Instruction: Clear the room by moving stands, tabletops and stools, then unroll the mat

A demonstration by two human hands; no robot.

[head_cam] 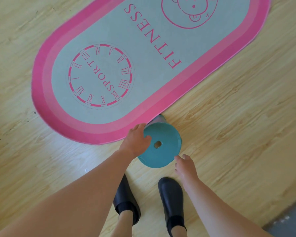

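Observation:
A teal round stool (162, 151) with a hole in the middle of its seat stands on the wooden floor, its far side touching the edge of the pink and grey oval mat (143, 53). The mat lies flat, printed with "FITNESS", a clock face and a cartoon face. My left hand (137, 140) grips the left rim of the stool seat, thumb on top. Just off the seat's near right rim hovers my right hand (184, 165), fingers spread and holding nothing.
My two feet in black shoes (172, 200) stand right behind the stool. A grey mat or rug corner (290, 218) lies at the lower right. Light wooden floor (246, 117) surrounds the mat.

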